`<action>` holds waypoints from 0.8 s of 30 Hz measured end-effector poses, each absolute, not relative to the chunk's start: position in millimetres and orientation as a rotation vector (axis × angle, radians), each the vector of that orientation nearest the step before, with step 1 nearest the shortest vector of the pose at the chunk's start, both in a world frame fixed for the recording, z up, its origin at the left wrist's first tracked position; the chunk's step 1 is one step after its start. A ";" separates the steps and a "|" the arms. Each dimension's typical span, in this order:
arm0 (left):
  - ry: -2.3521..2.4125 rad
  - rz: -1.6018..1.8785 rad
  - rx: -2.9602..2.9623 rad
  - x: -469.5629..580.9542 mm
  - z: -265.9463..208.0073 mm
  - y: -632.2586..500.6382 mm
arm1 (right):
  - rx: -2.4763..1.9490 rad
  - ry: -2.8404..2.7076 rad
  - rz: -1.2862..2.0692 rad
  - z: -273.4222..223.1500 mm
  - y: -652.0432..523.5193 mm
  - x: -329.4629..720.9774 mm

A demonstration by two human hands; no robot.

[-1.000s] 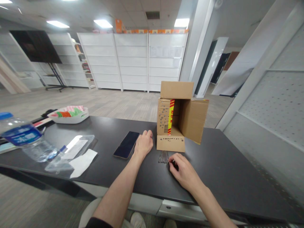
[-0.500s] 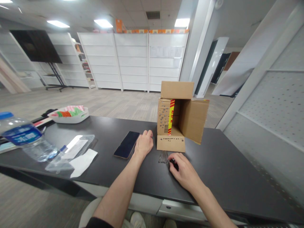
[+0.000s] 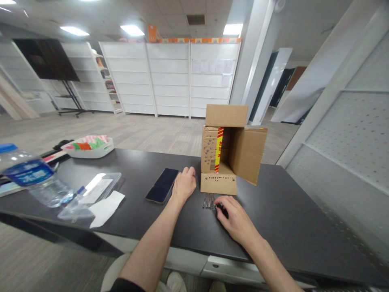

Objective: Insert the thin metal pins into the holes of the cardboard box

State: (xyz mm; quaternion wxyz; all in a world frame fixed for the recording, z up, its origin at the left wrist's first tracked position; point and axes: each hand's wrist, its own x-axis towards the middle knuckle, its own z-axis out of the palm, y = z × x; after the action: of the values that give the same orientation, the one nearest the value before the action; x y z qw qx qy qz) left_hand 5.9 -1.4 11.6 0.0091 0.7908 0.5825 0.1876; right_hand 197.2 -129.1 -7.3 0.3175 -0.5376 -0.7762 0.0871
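Observation:
My right hand point(image 3: 233, 215) rests on the dark table, thumb and fingers curved with a gap between them. Its fingertips are at the right end of a row of slim metal pins point(image 3: 209, 201), nails or screws too small to tell apart. Just behind the row stands an open cardboard box point(image 3: 209, 152), its front flap point(image 3: 219, 185) tilted down and pierced with a line of holes. Grey round heads dot the box's left face. Curled loosely on the table, my left hand point(image 3: 184, 184) lies between the box and a phone point(image 3: 163, 185), with no object showing in it.
On the left are a water bottle point(image 3: 33, 174), a clear plastic case point(image 3: 100, 188), a white paper piece point(image 3: 107, 207) and a white tray point(image 3: 89, 152) of colourful packets. A perforated panel point(image 3: 343, 150) borders the table's right side.
The right fingertips have shifted very slightly left against the row of pins. Nothing else has visibly moved.

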 end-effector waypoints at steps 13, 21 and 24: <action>1.817 0.580 2.456 6.1 13.2 -1.4 | -1.438 -2.081 0.157 -1.4 -133.2 192.9; 1.803 0.614 2.488 5.2 9.3 0.4 | -1.361 -2.292 0.174 9.1 -139.7 187.5; 1.803 0.623 2.494 5.5 8.6 0.8 | -1.371 -2.353 0.209 10.6 -138.8 187.9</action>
State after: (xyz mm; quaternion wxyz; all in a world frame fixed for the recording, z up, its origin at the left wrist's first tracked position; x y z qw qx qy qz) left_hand 5.5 0.8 8.6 0.0010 0.7943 0.5742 0.1985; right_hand 187.9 -138.8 10.6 0.2034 -0.4915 -0.8434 0.0751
